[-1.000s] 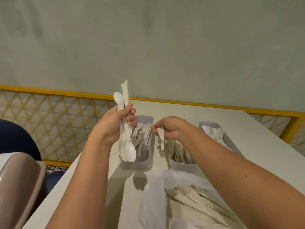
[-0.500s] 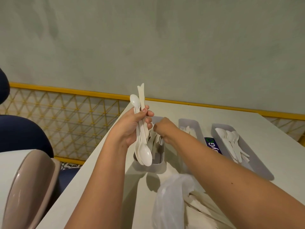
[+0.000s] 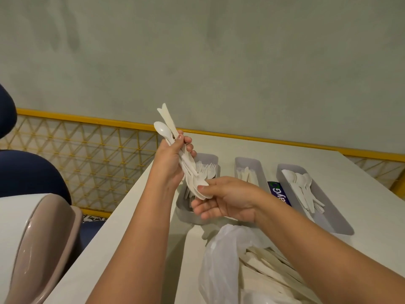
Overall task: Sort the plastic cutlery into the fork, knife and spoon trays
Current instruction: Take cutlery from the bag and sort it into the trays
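My left hand (image 3: 169, 160) grips a bundle of white plastic cutlery (image 3: 168, 128), spoons and knives, held upright above the fork tray (image 3: 208, 157). My right hand (image 3: 223, 199) sits just below it, thumb and fingers pinching the bowl of a spoon (image 3: 202, 187) at the bundle's lower end. Three grey trays stand in a row on the white table (image 3: 241, 145): forks at left, the knife tray (image 3: 248, 164) in the middle, the spoon tray (image 3: 324, 218) at right with several spoons.
A clear plastic bag (image 3: 223, 255) with more cutlery lies at the near edge under my right forearm. A blue label (image 3: 280, 193) lies between the knife and spoon trays. A yellow lattice rail (image 3: 87, 154) runs behind the table. A beige chair back (image 3: 43, 244) stands at left.
My right hand left the knife tray, came back to the left and took hold of a spoon at the bottom of the bundle. The view shifted left, bringing the spoon tray into fuller sight.
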`<action>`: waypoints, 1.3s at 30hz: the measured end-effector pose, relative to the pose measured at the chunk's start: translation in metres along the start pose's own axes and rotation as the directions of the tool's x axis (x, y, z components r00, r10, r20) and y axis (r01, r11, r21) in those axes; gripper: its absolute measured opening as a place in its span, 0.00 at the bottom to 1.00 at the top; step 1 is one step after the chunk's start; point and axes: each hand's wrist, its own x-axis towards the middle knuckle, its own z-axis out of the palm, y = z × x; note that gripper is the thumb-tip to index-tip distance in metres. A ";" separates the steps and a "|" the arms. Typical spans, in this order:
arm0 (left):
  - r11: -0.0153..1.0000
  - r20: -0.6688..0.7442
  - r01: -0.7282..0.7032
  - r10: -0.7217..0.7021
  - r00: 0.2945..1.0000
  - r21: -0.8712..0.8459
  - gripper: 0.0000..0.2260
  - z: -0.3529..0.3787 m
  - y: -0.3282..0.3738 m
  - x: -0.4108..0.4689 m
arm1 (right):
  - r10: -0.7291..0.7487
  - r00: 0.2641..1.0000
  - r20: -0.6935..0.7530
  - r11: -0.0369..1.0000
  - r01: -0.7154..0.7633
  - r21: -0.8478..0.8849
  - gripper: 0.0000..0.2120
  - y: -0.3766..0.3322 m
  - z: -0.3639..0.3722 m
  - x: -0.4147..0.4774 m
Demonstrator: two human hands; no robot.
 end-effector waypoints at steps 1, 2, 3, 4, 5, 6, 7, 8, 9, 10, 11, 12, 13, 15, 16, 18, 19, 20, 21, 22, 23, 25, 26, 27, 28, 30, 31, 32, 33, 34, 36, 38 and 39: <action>1.000 -0.003 -0.007 0.007 1.000 0.003 0.07 0.001 -0.002 -0.001 | -0.012 1.000 -0.016 1.000 0.012 0.009 0.06 0.001 -0.002 0.000; 1.000 -0.009 -0.008 0.008 1.000 0.006 0.07 0.003 -0.004 -0.001 | -0.016 0.999 -0.033 1.000 0.016 0.003 0.05 0.002 -0.004 0.000; 1.000 -0.019 -0.007 0.007 1.000 0.012 0.07 0.004 -0.006 -0.002 | -0.012 0.999 -0.043 1.000 0.012 -0.010 0.05 0.002 -0.006 -0.002; 1.000 -0.030 -0.007 0.007 1.000 0.019 0.07 0.005 -0.007 -0.002 | -0.003 0.999 -0.048 1.000 0.001 -0.024 0.05 0.002 -0.008 -0.003; 1.000 -0.037 -0.008 0.009 0.999 0.025 0.07 0.005 -0.007 -0.002 | 0.011 0.999 -0.052 0.999 -0.013 -0.044 0.05 0.002 -0.011 -0.005; 1.000 -0.040 -0.008 0.009 0.999 0.029 0.07 0.005 -0.008 -0.002 | 0.028 0.998 -0.057 0.997 -0.032 -0.067 0.05 0.003 -0.014 -0.007; 1.000 -0.042 -0.006 0.007 0.999 0.030 0.08 0.005 -0.008 -0.002 | 0.045 0.997 -0.066 0.994 -0.051 -0.094 0.05 0.003 -0.018 -0.009; 1.000 -0.044 -0.002 0.003 0.999 0.031 0.08 0.003 -0.008 -0.002 | 0.060 0.995 -0.079 0.990 -0.069 -0.120 0.07 0.005 -0.022 -0.011; 0.999 -0.043 0.004 -0.003 0.999 0.031 0.08 0.003 -0.008 -0.002 | 0.070 0.993 -0.097 0.986 -0.084 -0.144 0.08 0.006 -0.026 -0.013; 0.999 -0.042 0.006 -0.004 0.999 0.034 0.08 0.001 -0.007 -0.001 | 0.078 0.990 -0.116 0.981 -0.096 -0.166 0.09 0.007 -0.031 -0.014; 0.999 -0.041 0.007 -0.005 0.999 0.037 0.08 0.000 -0.007 -0.001 | 0.082 0.986 -0.143 0.977 -0.108 -0.183 0.09 0.008 -0.035 -0.016; 0.999 -0.041 0.007 -0.005 0.999 0.043 0.08 0.000 -0.007 -0.001 | 0.081 0.981 -0.175 0.974 -0.115 -0.193 0.09 0.009 -0.040 -0.018; 0.999 -0.042 0.006 -0.004 0.999 0.049 0.08 0.000 -0.007 0.000 | 0.075 0.975 -0.208 0.974 -0.117 -0.196 0.09 0.009 -0.045 -0.020; 0.998 -0.045 0.000 0.002 0.999 0.061 0.08 0.001 -0.009 -0.001 | 0.048 0.960 -0.275 0.981 -0.097 -0.168 0.08 0.009 -0.055 -0.022; 0.998 -0.046 -0.001 0.004 0.999 0.063 0.08 0.002 -0.010 -0.001 | 0.029 0.949 -0.314 0.986 -0.079 -0.148 0.08 0.008 -0.060 -0.023; 0.998 -0.043 -0.001 0.003 0.999 0.060 0.08 0.005 -0.013 -0.002 | -0.017 0.917 -0.398 0.991 -0.037 -0.126 0.08 0.006 -0.070 -0.023; 0.998 -0.039 -0.003 0.005 0.999 0.058 0.08 0.007 -0.013 -0.002 | -0.040 0.898 -0.437 0.993 -0.013 -0.118 0.08 0.004 -0.076 -0.024; 0.998 -0.033 -0.006 0.008 0.999 0.062 0.08 0.008 -0.014 -0.003 | -0.061 0.881 -0.468 0.995 0.014 -0.103 0.08 0.001 -0.081 -0.025; 0.997 -0.026 -0.008 0.010 1.000 0.070 0.08 0.009 -0.015 -0.003 | -0.080 0.866 -0.493 0.996 0.048 -0.078 0.07 -0.002 -0.086 -0.026; 0.997 -0.019 -0.007 0.008 1.000 0.080 0.08 0.010 -0.017 -0.003 | -0.096 0.850 -0.517 0.995 0.084 -0.047 0.06 -0.005 -0.091 -0.027; 0.996 -0.012 0.002 -0.001 1.000 0.086 0.08 0.011 -0.019 -0.003 | -0.107 0.832 -0.545 0.993 0.114 -0.020 0.04 -0.008 -0.096 -0.030; 0.995 -0.001 0.038 -0.038 0.999 0.089 0.08 0.011 -0.024 -0.002 | -0.131 0.794 -0.593 0.986 0.165 0.003 0.04 -0.014 -0.105 -0.033; 0.994 0.006 0.063 -0.063 0.998 0.090 0.08 0.012 -0.027 -0.002 | -0.148 0.779 -0.610 0.981 0.192 0.007 0.04 -0.016 -0.110 -0.035; 0.992 0.015 0.086 -0.087 0.996 0.093 0.08 0.013 -0.030 -0.003 | -0.169 0.763 -0.624 0.975 0.222 0.008 0.04 -0.019 -0.115 -0.036; 0.989 0.026 0.107 -0.110 0.994 0.098 0.08 0.014 -0.033 -0.003 | -0.190 0.741 -0.643 0.966 0.259 0.013 0.04 -0.021 -0.120 -0.037; 0.982 0.051 0.149 -0.155 0.987 0.113 0.08 0.018 -0.038 -0.006 | -0.226 0.688 -0.690 0.941 0.338 0.029 0.04 -0.027 -0.130 -0.039; 0.979 0.062 0.163 -0.172 0.983 0.120 0.08 0.020 -0.040 -0.008 | -0.239 0.658 -0.714 0.926 0.375 0.036 0.04 -0.030 -0.136 -0.040; 0.976 0.075 0.172 -0.183 0.980 0.132 0.08 0.022 -0.042 -0.009 | -0.253 0.623 -0.740 0.913 0.407 0.030 0.04 -0.033 -0.142 -0.041; 0.973 0.089 0.179 -0.193 0.977 0.146 0.08 0.024 -0.044 -0.011 | -0.271 0.583 -0.766 0.905 0.425 0.003 0.05 -0.035 -0.149 -0.043; 0.969 0.101 0.185 -0.203 0.974 0.162 0.08 0.026 -0.045 -0.012 | -0.292 0.537 -0.792 0.904 0.424 -0.046 0.06 -0.038 -0.155 -0.044; 0.963 0.120 0.194 -0.219 0.968 0.188 0.08 0.029 -0.047 -0.013 | -0.337 0.447 -0.829 0.914 0.366 -0.175 0.10 -0.039 -0.170 -0.045; 0.959 0.138 0.195 -0.226 0.964 0.207 0.08 0.031 -0.049 -0.014 | -0.369 0.397 -0.840 0.926 0.232 -0.297 0.15 -0.034 -0.185 -0.042; 0.957 0.148 0.195 -0.229 0.962 0.214 0.08 0.032 -0.049 -0.014 | -0.375 0.387 -0.842 0.927 0.145 -0.346 0.16 -0.029 -0.192 -0.039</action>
